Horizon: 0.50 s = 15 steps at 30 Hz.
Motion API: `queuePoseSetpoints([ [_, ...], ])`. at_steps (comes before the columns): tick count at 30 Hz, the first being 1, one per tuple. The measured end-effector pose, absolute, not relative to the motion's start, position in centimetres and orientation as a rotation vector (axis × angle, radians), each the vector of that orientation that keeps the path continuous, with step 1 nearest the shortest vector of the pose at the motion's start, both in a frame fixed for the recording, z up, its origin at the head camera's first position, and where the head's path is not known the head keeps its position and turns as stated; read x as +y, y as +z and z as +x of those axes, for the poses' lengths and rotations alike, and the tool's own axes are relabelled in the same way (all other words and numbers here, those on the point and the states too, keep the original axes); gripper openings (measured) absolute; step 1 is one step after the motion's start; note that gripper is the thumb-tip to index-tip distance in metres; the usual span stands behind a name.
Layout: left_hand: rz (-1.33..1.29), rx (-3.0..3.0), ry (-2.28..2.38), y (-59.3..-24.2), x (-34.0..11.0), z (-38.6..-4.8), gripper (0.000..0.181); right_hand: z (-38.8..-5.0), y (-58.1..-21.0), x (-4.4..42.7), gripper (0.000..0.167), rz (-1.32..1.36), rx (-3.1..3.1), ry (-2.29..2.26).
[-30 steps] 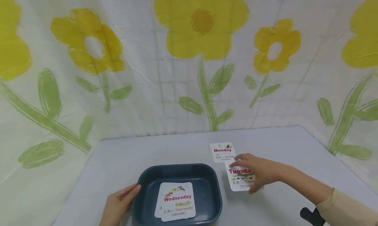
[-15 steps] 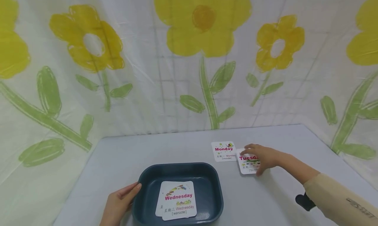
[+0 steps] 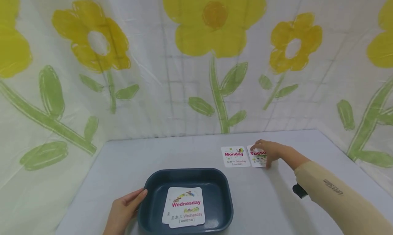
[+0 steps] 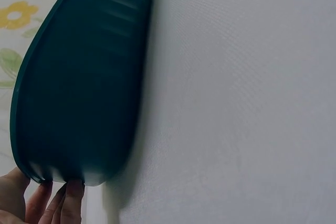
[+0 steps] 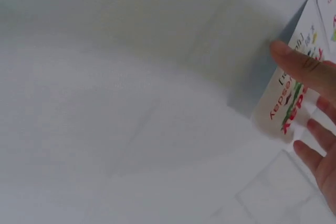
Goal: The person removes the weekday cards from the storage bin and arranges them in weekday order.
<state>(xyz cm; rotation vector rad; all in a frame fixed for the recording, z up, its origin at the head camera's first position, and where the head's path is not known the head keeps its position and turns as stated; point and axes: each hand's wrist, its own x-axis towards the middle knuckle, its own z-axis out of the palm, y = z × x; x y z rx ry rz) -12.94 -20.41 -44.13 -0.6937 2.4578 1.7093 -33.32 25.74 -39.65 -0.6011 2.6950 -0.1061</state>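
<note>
In the head view, the right hand (image 3: 271,152) is right of centre, in the lower half of the frame, holding the white Tuesday card (image 3: 258,159) at the far part of the pale bench (image 3: 169,153). In the right wrist view, the card is at the upper right, gripped between the thumb (image 5: 307,69) near one edge and the other fingers (image 5: 310,156) along the opposite edge; those fingers are spread slightly apart, and the edge by the thumb appears raised above its shadow. The Monday card (image 3: 235,157) lies face up just left of the Tuesday card. At lower left, the left hand (image 3: 124,207) pinches the left rim of a dark blue-green tray (image 3: 215,204), its thumb uppermost; the left wrist view shows its fingertips against the tray's end. Inside the tray, at the bottom centre of the frame, the Wednesday card (image 3: 187,207) rests over another white card (image 3: 166,211), mostly hidden. A beige sleeve (image 3: 331,197) enters at lower right, and a backdrop (image 3: 147,95) with yellow flowers spans the upper frame.
</note>
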Motion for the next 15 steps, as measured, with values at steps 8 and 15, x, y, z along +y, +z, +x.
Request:
queuePoseSetpoints([
  [8,-0.709,2.451,1.703,-44.15,-20.46,-12.96,0.089,-33.88,-39.79,25.58,0.084,-0.534,2.673,-0.12],
  [15,-0.717,2.462,1.702,-44.32,-20.45,-12.89,0.088,-33.94,-40.16,25.52,0.085,-0.502,2.658,-0.113],
])
